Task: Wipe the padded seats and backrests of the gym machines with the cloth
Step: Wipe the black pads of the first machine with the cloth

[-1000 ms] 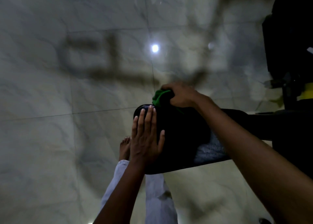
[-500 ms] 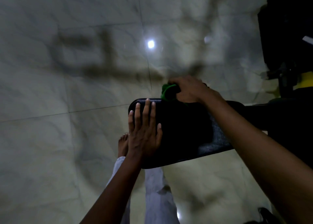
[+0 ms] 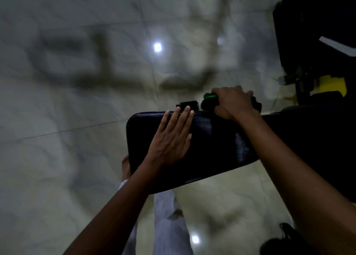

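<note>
A black padded seat (image 3: 215, 145) juts out from a gym machine on the right, seen from above in dim light. My left hand (image 3: 171, 139) lies flat on its near-left part, fingers straight and reaching the far edge. My right hand (image 3: 234, 102) grips a green cloth (image 3: 209, 97) over the far edge of the seat; most of the cloth is hidden under the fingers.
The dark frame of the gym machine (image 3: 316, 42) with a yellow part (image 3: 331, 86) rises at the right. A small black bracket (image 3: 187, 104) sticks out behind the seat. Glossy pale floor tiles (image 3: 77, 139) lie below, with my legs and bare foot (image 3: 126, 167) under the seat.
My right hand has slid the green cloth to the right along the far edge of the seat. My left hand stays flat on the pad.
</note>
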### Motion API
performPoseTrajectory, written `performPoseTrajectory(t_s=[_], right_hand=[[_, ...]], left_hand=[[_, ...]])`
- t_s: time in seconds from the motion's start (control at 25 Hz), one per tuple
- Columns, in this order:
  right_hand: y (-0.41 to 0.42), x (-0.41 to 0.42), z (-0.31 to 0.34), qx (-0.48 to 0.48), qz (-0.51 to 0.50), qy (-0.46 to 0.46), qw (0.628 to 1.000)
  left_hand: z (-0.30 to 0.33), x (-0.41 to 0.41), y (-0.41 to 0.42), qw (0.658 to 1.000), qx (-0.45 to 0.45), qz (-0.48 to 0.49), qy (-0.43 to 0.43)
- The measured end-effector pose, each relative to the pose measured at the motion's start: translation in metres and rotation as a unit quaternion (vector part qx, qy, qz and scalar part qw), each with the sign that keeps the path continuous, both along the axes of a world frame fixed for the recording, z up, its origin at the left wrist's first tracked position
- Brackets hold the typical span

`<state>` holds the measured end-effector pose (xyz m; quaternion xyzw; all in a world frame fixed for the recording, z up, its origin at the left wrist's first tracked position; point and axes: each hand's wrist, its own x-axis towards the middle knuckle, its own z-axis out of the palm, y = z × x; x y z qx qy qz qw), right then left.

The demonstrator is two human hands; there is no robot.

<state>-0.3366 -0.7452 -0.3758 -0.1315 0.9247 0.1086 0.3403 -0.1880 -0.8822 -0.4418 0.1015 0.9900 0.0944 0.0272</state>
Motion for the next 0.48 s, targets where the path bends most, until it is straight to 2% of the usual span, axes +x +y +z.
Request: performPoseTrajectory(t_s=[0.16, 0.24, 0.36, 0.48], right_hand=[[0.034, 0.010, 0.005, 0.074, -0.169, 0.095, 0.978], [0.045, 0.023, 0.003, 0.025, -0.260, 0.130, 0.957], [0.061, 0.047, -0.004, -0.060, -0.382, 0.176, 0.905], [0.080, 0.067, -0.015, -0.166, -0.534, 0.143, 0.816]], left_hand=[[-0.001, 0.001, 0.002, 1.000, 0.009, 0.000, 0.005], [-0.001, -0.001, 0.001, 1.000, 0.010, 0.002, 0.009], [-0.001, -0.001, 0.000, 1.000, 0.007, 0.001, 0.014], [-0.002, 0.000, 0.001, 1.000, 0.014, 0.000, 0.020]])
